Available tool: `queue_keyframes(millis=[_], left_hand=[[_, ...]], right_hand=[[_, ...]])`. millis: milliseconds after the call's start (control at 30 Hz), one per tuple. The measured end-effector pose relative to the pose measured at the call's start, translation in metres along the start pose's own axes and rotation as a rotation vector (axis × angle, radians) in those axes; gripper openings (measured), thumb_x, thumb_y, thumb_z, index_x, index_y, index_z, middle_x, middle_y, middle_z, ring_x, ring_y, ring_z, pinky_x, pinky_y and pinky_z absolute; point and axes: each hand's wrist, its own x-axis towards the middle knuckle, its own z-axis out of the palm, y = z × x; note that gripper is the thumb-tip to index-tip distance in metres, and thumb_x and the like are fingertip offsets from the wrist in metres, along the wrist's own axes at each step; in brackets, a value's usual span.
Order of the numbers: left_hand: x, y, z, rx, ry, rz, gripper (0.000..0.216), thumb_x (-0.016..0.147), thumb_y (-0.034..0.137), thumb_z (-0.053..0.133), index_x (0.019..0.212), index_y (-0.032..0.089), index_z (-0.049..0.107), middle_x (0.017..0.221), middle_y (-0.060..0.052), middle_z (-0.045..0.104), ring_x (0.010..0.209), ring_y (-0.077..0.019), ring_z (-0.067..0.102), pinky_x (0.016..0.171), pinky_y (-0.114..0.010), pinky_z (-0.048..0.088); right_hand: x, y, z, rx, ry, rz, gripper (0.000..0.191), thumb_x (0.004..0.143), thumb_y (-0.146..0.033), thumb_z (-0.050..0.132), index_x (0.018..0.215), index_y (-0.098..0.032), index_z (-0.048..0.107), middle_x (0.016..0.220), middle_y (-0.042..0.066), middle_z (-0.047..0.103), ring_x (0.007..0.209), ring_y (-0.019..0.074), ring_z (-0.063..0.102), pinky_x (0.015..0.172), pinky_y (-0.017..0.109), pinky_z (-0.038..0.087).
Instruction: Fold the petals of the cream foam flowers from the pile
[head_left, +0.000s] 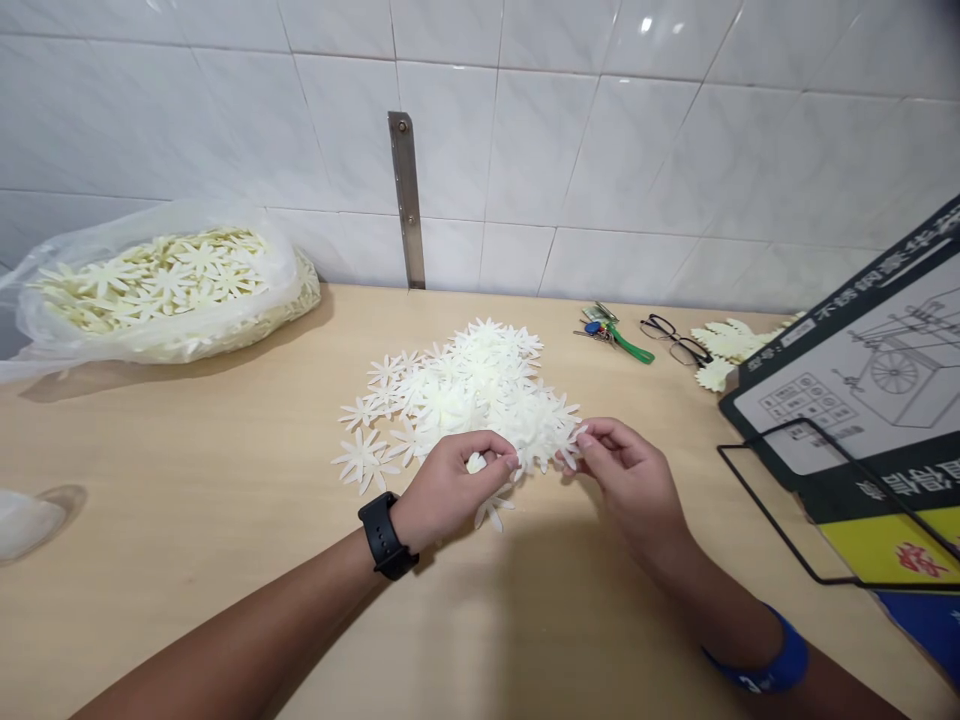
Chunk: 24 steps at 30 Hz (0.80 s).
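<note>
A pile of white fabric flower cut-outs (472, 390) lies in the middle of the wooden table (225, 560). My left hand (450, 485), with a black watch on the wrist, is closed around a few flower pieces at the pile's near edge; one piece hangs below it. My right hand (626, 475), with a blue band on the wrist, pinches a flower petal (571, 447) at the pile's right edge between thumb and fingertips.
A clear plastic bag (157, 285) full of cream flower pieces sits at the back left. Keys with a green tag (611, 332), eyeglasses (675, 340) and more flower pieces (724, 345) lie at the back right. A printed board in a black wire stand (862, 400) occupies the right edge.
</note>
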Motion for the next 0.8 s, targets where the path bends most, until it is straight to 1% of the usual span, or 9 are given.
queue_keyframes(millis=[133, 233, 333, 433, 600, 667, 700, 767, 800], left_hand=[[0.003, -0.001, -0.004, -0.026, 0.043, -0.065, 0.025, 0.085, 0.038, 0.056, 0.073, 0.016, 0.061, 0.068, 0.001, 0.053, 0.061, -0.0112, 0.048, 0.061, -0.023, 0.044], [0.004, 0.000, -0.008, -0.044, 0.072, -0.104, 0.028, 0.085, 0.041, 0.054, 0.072, 0.017, 0.058, 0.066, 0.002, 0.050, 0.056, -0.0096, 0.042, 0.054, -0.021, 0.042], [0.005, -0.001, -0.011, -0.049, 0.107, -0.090, 0.028, 0.085, 0.041, 0.054, 0.072, 0.017, 0.058, 0.067, 0.002, 0.050, 0.058, -0.0100, 0.043, 0.055, -0.021, 0.042], [0.006, -0.002, -0.013, -0.043, 0.145, -0.059, 0.027, 0.085, 0.041, 0.054, 0.074, 0.017, 0.059, 0.072, 0.000, 0.053, 0.062, -0.0112, 0.045, 0.058, -0.022, 0.043], [0.008, 0.000, -0.015, -0.044, 0.230, -0.032, 0.029, 0.083, 0.042, 0.057, 0.070, 0.017, 0.058, 0.071, 0.000, 0.051, 0.065, -0.0119, 0.045, 0.058, -0.022, 0.041], [0.009, 0.001, -0.016, -0.069, 0.271, -0.048, 0.031, 0.082, 0.043, 0.058, 0.066, 0.016, 0.055, 0.069, 0.001, 0.049, 0.062, -0.0111, 0.043, 0.056, -0.021, 0.040], [0.009, 0.001, -0.017, -0.089, 0.291, -0.062, 0.031, 0.081, 0.044, 0.060, 0.066, 0.016, 0.055, 0.070, 0.001, 0.050, 0.061, -0.0106, 0.042, 0.055, -0.021, 0.039], [0.011, 0.000, -0.020, -0.137, 0.325, -0.103, 0.030, 0.078, 0.045, 0.062, 0.070, 0.016, 0.058, 0.074, 0.001, 0.051, 0.058, -0.0091, 0.041, 0.052, -0.021, 0.038], [0.013, -0.002, -0.022, -0.168, 0.341, -0.130, 0.030, 0.077, 0.045, 0.064, 0.072, 0.016, 0.059, 0.074, 0.001, 0.051, 0.056, -0.0083, 0.040, 0.050, -0.021, 0.037]], right_hand=[[0.012, 0.002, -0.008, 0.114, 0.165, -0.022, 0.016, 0.079, -0.034, 0.071, 0.083, -0.020, 0.064, 0.075, -0.001, 0.064, 0.065, 0.0123, 0.064, 0.062, 0.025, 0.056], [0.015, -0.004, -0.009, 0.194, 0.224, -0.017, 0.019, 0.076, -0.034, 0.073, 0.082, -0.020, 0.061, 0.071, -0.003, 0.063, 0.062, 0.0124, 0.065, 0.057, 0.023, 0.055], [0.015, -0.012, -0.007, 0.277, 0.181, 0.090, 0.022, 0.072, -0.034, 0.076, 0.077, -0.020, 0.060, 0.063, -0.003, 0.060, 0.063, 0.0145, 0.068, 0.050, 0.020, 0.054], [0.014, -0.019, -0.003, 0.339, 0.116, 0.202, 0.023, 0.069, -0.031, 0.079, 0.074, -0.019, 0.060, 0.063, -0.003, 0.060, 0.066, 0.0150, 0.070, 0.052, 0.018, 0.055], [0.015, -0.025, 0.002, 0.329, 0.057, 0.255, 0.021, 0.070, -0.029, 0.079, 0.074, -0.018, 0.062, 0.065, -0.002, 0.062, 0.071, 0.0156, 0.071, 0.056, 0.019, 0.057], [0.023, -0.026, 0.004, 0.236, 0.061, 0.176, 0.019, 0.074, -0.031, 0.075, 0.075, -0.018, 0.061, 0.066, -0.001, 0.063, 0.068, 0.0161, 0.070, 0.059, 0.023, 0.058], [0.029, -0.026, 0.005, 0.157, 0.071, 0.092, 0.018, 0.077, -0.033, 0.072, 0.078, -0.019, 0.061, 0.067, -0.001, 0.064, 0.068, 0.0166, 0.070, 0.062, 0.026, 0.059], [0.045, -0.023, 0.007, -0.063, 0.109, -0.190, 0.013, 0.083, -0.033, 0.066, 0.083, -0.020, 0.062, 0.067, -0.001, 0.065, 0.068, 0.0183, 0.070, 0.069, 0.033, 0.059], [0.054, -0.020, 0.007, -0.213, 0.126, -0.375, 0.010, 0.084, -0.031, 0.064, 0.087, -0.021, 0.064, 0.076, 0.002, 0.069, 0.075, 0.0195, 0.070, 0.075, 0.036, 0.058]])
